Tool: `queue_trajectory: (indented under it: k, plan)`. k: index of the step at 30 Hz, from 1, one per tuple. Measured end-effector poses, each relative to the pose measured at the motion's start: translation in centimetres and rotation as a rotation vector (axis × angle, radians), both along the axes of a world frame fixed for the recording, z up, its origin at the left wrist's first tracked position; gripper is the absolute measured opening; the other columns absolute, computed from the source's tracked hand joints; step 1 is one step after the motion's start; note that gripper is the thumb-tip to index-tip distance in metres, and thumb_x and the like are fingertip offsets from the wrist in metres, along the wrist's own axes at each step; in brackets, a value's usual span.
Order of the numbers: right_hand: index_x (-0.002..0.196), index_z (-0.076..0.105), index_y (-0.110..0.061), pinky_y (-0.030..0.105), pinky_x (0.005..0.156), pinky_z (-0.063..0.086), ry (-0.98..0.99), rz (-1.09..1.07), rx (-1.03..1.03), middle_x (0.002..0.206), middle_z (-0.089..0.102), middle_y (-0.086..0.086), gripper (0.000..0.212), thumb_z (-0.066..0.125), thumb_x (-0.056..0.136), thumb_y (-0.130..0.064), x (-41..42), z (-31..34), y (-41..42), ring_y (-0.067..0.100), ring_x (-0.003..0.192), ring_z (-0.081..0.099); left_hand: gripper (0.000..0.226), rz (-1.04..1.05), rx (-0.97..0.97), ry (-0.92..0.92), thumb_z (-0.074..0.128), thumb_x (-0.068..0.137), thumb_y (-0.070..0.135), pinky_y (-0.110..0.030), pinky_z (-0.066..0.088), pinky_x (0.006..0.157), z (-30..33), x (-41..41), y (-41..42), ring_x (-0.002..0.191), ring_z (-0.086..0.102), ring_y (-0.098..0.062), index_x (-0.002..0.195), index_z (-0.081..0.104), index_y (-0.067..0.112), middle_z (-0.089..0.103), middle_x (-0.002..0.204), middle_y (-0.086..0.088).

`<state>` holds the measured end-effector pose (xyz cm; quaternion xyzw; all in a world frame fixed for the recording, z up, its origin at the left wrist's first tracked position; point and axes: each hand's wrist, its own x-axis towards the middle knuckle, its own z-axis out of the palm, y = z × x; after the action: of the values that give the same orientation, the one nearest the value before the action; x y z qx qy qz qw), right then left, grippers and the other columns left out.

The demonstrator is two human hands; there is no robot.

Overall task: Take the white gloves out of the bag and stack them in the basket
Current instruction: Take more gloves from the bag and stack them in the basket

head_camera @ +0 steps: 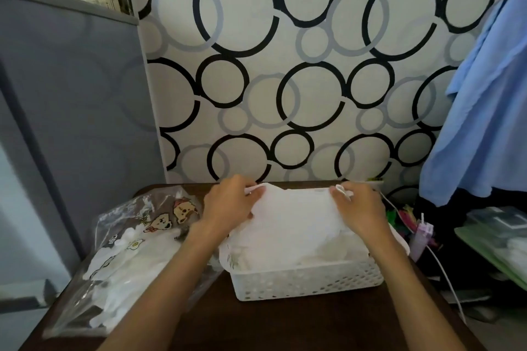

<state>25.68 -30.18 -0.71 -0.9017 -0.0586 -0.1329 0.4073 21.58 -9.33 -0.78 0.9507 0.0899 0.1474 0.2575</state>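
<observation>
Basket (pixel 306 279) sits nearest on the table (pixel 285 325). Above it, white gloves (pixel 293 216) stretch left to right, each end pinched by left hand (pixel 228 208) and right hand (pixel 360 209); bag (pixel 125 253) lies left.

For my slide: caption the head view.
Both hands lay white gloves into the basket beside the bag.

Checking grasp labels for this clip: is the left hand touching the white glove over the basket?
Touching. The head view shows the left hand pinching the far left corner of the white glove, white fabric folded over its fingertips, above the basket.
</observation>
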Motion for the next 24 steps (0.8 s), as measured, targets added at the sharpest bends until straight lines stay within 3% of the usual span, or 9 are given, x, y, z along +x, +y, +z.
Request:
queue_trajectory:
  k: [2, 5, 10, 12, 14, 16, 18, 21, 24]
  plan:
    - [0.101, 0.068, -0.009, 0.026, 0.071, 0.036, -0.010, -0.070, -0.038, 0.100, 0.067, 0.010, 0.024, 0.055, 0.094, -0.029, 0.7, -0.7, -0.7, 0.018, 0.078, 0.050, 0.025, 0.009, 0.099, 0.003, 0.050, 0.095, 0.048, -0.024, 0.034, 0.056, -0.1, 1.2, -0.5, 0.062, 0.055, -0.005, 0.090, 0.063, 0.027, 0.058, 0.063, 0.009]
    - [0.105, 0.067, -0.015, 0.028, 0.070, 0.037, 0.002, -0.149, -0.092, 0.104, 0.067, 0.009, 0.029, 0.061, 0.088, -0.038, 1.4, -1.3, -1.3, 0.026, 0.089, 0.058, 0.033, 0.051, 0.209, -0.052, 0.055, 0.089, 0.053, -0.029, 0.038, 0.064, -0.4, 2.9, -0.6, 0.079, 0.058, -0.019, 0.080, 0.056, 0.021, 0.060, 0.078, 0.003]
    - [0.117, 0.060, -0.019, 0.030, 0.074, 0.042, 0.060, -0.126, -0.105, 0.109, 0.066, 0.009, 0.038, 0.064, 0.086, -0.041, 2.4, -1.4, -1.7, 0.029, 0.102, 0.060, 0.046, 0.048, 0.220, -0.085, 0.063, 0.082, 0.058, -0.028, 0.043, 0.074, -0.9, 3.9, 0.2, 0.103, 0.061, -0.015, 0.114, 0.060, 0.025, 0.067, 0.111, 0.007]
    - [0.123, 0.055, -0.019, 0.028, 0.074, 0.041, 0.089, -0.057, -0.097, 0.104, 0.067, 0.007, 0.042, 0.065, 0.086, -0.037, 2.6, -1.2, -1.9, 0.024, 0.098, 0.060, 0.051, 0.058, 0.145, -0.197, 0.062, 0.080, 0.061, -0.031, 0.049, 0.078, -0.6, 3.1, 0.8, 0.102, 0.061, -0.014, 0.116, 0.059, 0.026, 0.065, 0.113, 0.007]
    - [0.128, 0.050, -0.019, 0.029, 0.080, 0.041, 0.151, 0.030, -0.072, 0.100, 0.067, 0.004, 0.048, 0.068, 0.085, -0.030, 2.8, -1.1, -2.1, 0.019, 0.094, 0.057, 0.050, 0.028, 0.096, -0.313, 0.055, 0.079, 0.069, -0.033, 0.053, 0.072, 0.0, 1.7, 0.7, 0.088, 0.060, -0.011, 0.102, 0.059, 0.025, 0.064, 0.100, 0.008]
    - [0.131, 0.046, -0.019, 0.031, 0.086, 0.043, 0.239, 0.099, -0.072, 0.100, 0.062, 0.001, 0.052, 0.068, 0.084, -0.020, 3.0, -1.1, -2.3, 0.018, 0.098, 0.057, 0.060, -0.074, 0.177, -0.147, 0.044, 0.072, 0.081, -0.030, 0.051, 0.068, 0.5, 0.1, -0.2, 0.076, 0.056, -0.009, 0.089, 0.056, 0.025, 0.060, 0.084, 0.011]
    - [0.131, 0.045, -0.021, 0.035, 0.091, 0.045, 0.288, 0.140, -0.093, 0.104, 0.057, 0.001, 0.051, 0.065, 0.085, -0.012, 2.9, -1.3, -2.5, 0.022, 0.104, 0.056, 0.060, -0.173, 0.353, 0.111, 0.045, 0.070, 0.084, -0.029, 0.047, 0.070, 0.5, -1.3, -0.8, 0.076, 0.055, -0.009, 0.086, 0.056, 0.027, 0.059, 0.082, 0.011]
    - [0.127, 0.047, -0.021, 0.034, 0.089, 0.046, 0.229, 0.123, -0.140, 0.112, 0.059, 0.006, 0.046, 0.058, 0.086, -0.003, 2.8, -1.7, -2.7, 0.024, 0.103, 0.057, 0.039, -0.228, 0.457, 0.230, 0.059, 0.081, 0.062, -0.028, 0.043, 0.069, 1.1, -1.7, -0.1, 0.085, 0.058, -0.013, 0.088, 0.065, 0.024, 0.065, 0.091, 0.009]
    - [0.121, 0.054, -0.022, 0.037, 0.091, 0.047, 0.147, 0.073, -0.187, 0.114, 0.064, 0.008, 0.041, 0.060, 0.085, -0.002, 2.6, -2.0, -2.9, 0.025, 0.100, 0.059, 0.027, -0.234, 0.343, 0.313, 0.061, 0.086, 0.045, -0.034, 0.051, 0.078, 2.1, -1.2, 1.8, 0.092, 0.062, -0.017, 0.092, 0.073, 0.021, 0.069, 0.103, 0.005]
